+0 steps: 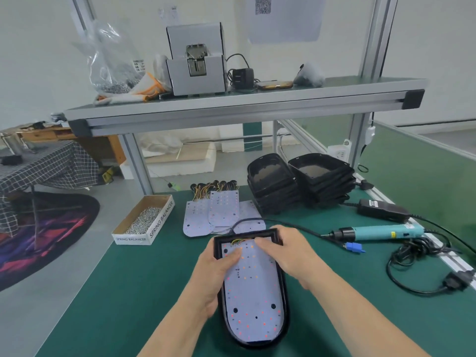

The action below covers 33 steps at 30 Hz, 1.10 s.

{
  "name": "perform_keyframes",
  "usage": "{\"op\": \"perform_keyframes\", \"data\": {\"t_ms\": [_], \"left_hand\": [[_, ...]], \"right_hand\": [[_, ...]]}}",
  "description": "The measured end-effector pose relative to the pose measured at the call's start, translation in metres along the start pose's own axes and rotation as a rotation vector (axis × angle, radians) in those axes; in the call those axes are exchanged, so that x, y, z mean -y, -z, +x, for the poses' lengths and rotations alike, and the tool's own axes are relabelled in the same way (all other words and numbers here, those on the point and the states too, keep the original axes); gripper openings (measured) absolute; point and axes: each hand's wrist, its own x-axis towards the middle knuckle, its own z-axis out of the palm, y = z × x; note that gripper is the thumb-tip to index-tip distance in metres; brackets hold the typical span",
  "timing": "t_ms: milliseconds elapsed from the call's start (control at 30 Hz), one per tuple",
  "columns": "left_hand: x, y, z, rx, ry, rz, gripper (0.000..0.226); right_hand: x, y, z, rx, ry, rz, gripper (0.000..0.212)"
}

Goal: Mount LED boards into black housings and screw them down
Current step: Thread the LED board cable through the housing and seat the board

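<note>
Nearest of all, by the front edge of the green-matted bench [123, 292], lies a long black plastic housing [285, 309] with 1 rounded end towards the person. A white LED board dotted with red and orange diodes [251, 292] sits inside it, filling almost the whole tray. Yellow wires show at its far end.

The left hand [212, 275] grips the housing's left rim, fingers curled underneath and the thumb pressed flat on the board's upper left part. The right hand [289, 251] holds the far right corner of the housing, its curled fingertips resting on the board just beside the wires.

At the bench's left edge stands an open white cardboard box [160, 222] holding small silver screws. To its right, towards the back edge, several loose white LED boards [212, 215] overlap in a flat pile, their wire bundles behind them. Further right, 2 stacks of empty black housings [323, 184] stand side by side near the back right corner. In front of them, along the right edge, lie a black power brick [381, 210], a teal electric screwdriver [381, 233] on its side with its tip pointing at the hands, and a loosely coiled black cable [417, 256].
</note>
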Motion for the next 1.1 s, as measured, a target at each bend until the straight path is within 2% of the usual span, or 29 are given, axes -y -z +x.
{"op": "perform_keyframes", "data": {"t_ms": [100, 167, 200, 267, 333, 367, 433, 500, 567, 667, 733, 833, 933, 1033, 1100], "left_hand": [[0.011, 0.000, 0.005, -0.030, 0.079, 0.045, 0.039], [0.008, 0.002, 0.014, -0.029, 0.092, 0.188, 0.037], [0.005, 0.007, 0.021, -0.084, 0.067, 0.287, 0.034], [-0.001, 0.028, 0.047, -0.335, -0.032, 0.580, 0.041], [-0.013, 0.057, 0.075, -0.569, -0.069, 0.992, 0.045], [-0.018, 0.075, 0.085, -0.621, -0.034, 1.178, 0.044], [-0.023, 0.111, 0.101, -0.613, 0.105, 1.485, 0.056], [-0.024, 0.136, 0.108, -0.586, 0.245, 1.625, 0.067], [-0.022, 0.146, 0.107, -0.613, 0.246, 1.692, 0.055], [-0.016, 0.138, 0.094, -0.670, 0.119, 1.736, 0.031], [-0.013, 0.129, 0.077, -0.645, 0.053, 1.721, 0.019], [-0.006, 0.119, 0.049, -0.583, -0.010, 1.688, 0.018], [-0.006, 0.118, 0.030, -0.555, 0.024, 1.689, 0.007], [-0.020, 0.130, 0.035, -0.568, 0.100, 1.580, 0.031], [-0.029, 0.143, 0.047, -0.485, 0.113, 1.632, 0.025]], "right_hand": [[-0.014, -0.005, 0.008, 0.019, -0.039, -0.060, 0.032], [-0.024, -0.006, 0.018, 0.024, -0.094, -0.004, 0.031], [-0.030, -0.006, 0.023, 0.015, -0.128, 0.050, 0.030], [-0.037, -0.004, 0.031, -0.006, -0.204, 0.166, 0.031], [-0.042, -0.004, 0.034, -0.012, -0.267, 0.218, 0.028], [-0.045, -0.005, 0.035, -0.014, -0.287, 0.233, 0.025], [-0.049, -0.007, 0.037, -0.018, -0.317, 0.275, 0.017], [-0.051, -0.008, 0.039, -0.003, -0.345, 0.303, 0.014], [-0.051, -0.008, 0.041, 0.011, -0.360, 0.302, 0.019], [-0.052, -0.006, 0.042, 0.029, -0.365, 0.295, 0.026], [-0.053, -0.005, 0.042, 0.045, -0.370, 0.302, 0.028], [-0.055, -0.005, 0.043, 0.058, -0.366, 0.313, 0.025], [-0.055, -0.006, 0.043, 0.067, -0.358, 0.302, 0.024], [-0.055, -0.007, 0.042, 0.071, -0.356, 0.286, 0.030], [-0.054, -0.007, 0.041, 0.076, -0.357, 0.295, 0.030]]}}
